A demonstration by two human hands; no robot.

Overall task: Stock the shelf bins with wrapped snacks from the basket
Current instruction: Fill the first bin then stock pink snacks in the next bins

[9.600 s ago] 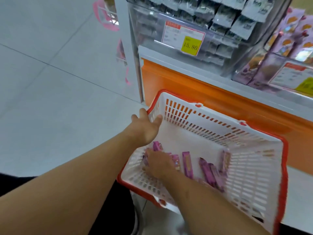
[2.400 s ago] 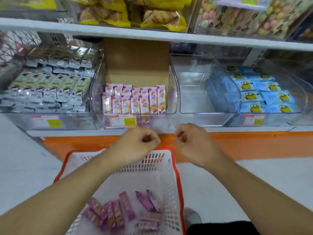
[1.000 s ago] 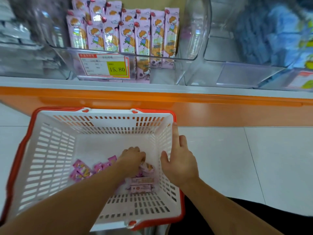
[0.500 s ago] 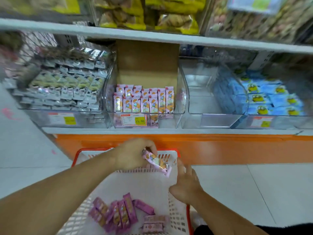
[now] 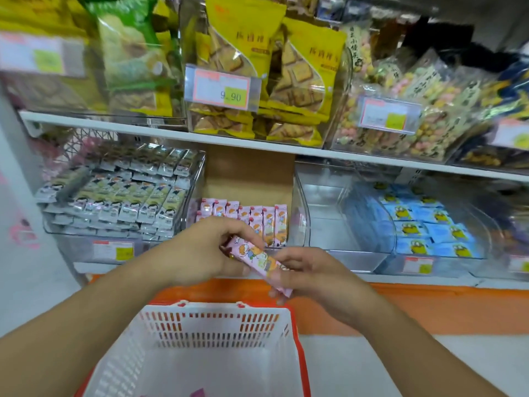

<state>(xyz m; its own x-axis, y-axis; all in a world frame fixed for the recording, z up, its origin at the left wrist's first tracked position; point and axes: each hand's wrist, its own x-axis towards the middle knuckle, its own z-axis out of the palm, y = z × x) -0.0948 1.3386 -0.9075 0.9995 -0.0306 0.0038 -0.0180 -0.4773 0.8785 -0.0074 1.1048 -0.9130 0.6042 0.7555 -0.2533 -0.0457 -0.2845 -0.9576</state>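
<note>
One pink wrapped snack is held w/ both hands above the far rim of the basket, in front of the lower shelf. The left hand is curled round its upper end, thumb and fingers pinched on the wrapper. The right hand is curled under the lower end, fingers closed on it. The snack is tilted, upper end to the left.

The basket, white w/ a red rim, is seen below the hands; only a scrap of purple wrapper is visible at the bottom edge, rest of the contents out of view.

On the lower shelf four clear bins are seen. The pink-snack bin, centre, is filled w/ upright pink packs, approx. seven across in the back row, partly hidden by the left hand. The bin to the left is stacked w/ silver-grey packs, too many to count. The next bin to the right shows bare clear walls. The blue packs are stacked in the fourth bin, count unclear.

On the upper shelf, yellow bags and mixed-colour sweets are held in clear bins. Price tags are fixed to the bin fronts; one is read as 9.90.
</note>
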